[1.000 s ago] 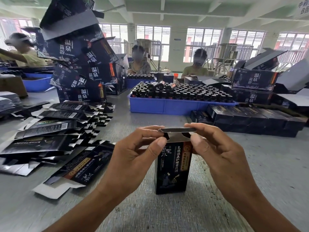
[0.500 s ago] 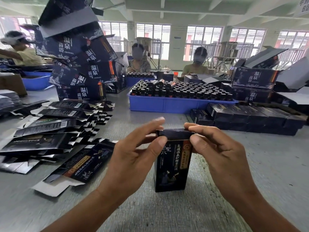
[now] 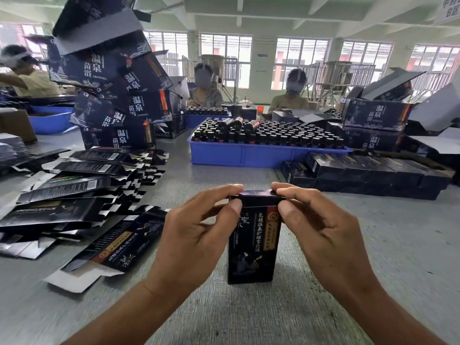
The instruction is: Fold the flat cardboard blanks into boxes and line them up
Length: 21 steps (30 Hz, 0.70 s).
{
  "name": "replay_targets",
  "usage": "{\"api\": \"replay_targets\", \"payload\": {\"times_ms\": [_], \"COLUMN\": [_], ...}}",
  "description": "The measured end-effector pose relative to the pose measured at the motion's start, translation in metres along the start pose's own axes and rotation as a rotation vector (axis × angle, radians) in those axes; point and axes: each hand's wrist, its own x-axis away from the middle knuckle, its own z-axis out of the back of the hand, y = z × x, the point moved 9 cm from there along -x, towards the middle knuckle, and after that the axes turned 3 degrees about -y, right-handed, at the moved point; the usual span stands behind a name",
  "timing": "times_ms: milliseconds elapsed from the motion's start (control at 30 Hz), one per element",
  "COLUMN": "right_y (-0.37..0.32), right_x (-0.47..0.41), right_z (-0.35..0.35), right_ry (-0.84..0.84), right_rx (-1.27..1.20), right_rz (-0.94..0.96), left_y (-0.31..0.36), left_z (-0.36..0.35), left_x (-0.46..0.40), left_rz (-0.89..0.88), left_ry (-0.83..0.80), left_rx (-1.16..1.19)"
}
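Note:
A small dark box (image 3: pixel 254 245) with gold and red print stands upright on the grey table (image 3: pixel 385 245), its top flap pressed flat. My left hand (image 3: pixel 194 235) pinches the box's top left corner between thumb and fingers. My right hand (image 3: pixel 316 232) pinches the top right corner the same way. Flat dark blanks (image 3: pixel 74 195) lie spread in a loose pile to the left; the nearest blank (image 3: pixel 117 242) lies beside my left wrist. A row of folded boxes (image 3: pixel 368 175) lies at the right.
A blue tray (image 3: pixel 261 153) full of small dark bottles sits behind the box. Larger dark cartons are piled high at the back left (image 3: pixel 109 95) and stacked at the right (image 3: pixel 375 120). Three people work at the far side of the table.
The box's top flap, open and raised a second ago, has been folded down and closed. Both hands have dropped slightly with it and now pinch the closed top.

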Motion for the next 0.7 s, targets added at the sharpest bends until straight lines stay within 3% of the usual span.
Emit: {"api": "replay_targets", "payload": {"times_ms": [133,433,567,700], "right_y": [-0.002,-0.019,-0.009,0.012], "right_x": [0.0,0.002,0.0,0.002], "right_z": [0.001,0.002,0.0,-0.012], "right_ry": [-0.003,0.004,0.018,-0.065], "right_rx": [0.048,0.389,0.318,0.424], "right_rz": [0.046,0.36,0.292,0.145], "left_y": [0.008,0.013,-0.001,-0.033], "left_z": [-0.003,-0.002,-0.01,-0.016], "left_x": [0.0,0.001,0.003,0.002], "left_rz": [-0.076,-0.315,-0.265,-0.001], "left_ry": [-0.022,-0.076,-0.161,-0.275], "left_rx": [-0.051,-0.213,-0.255,-0.208]}}
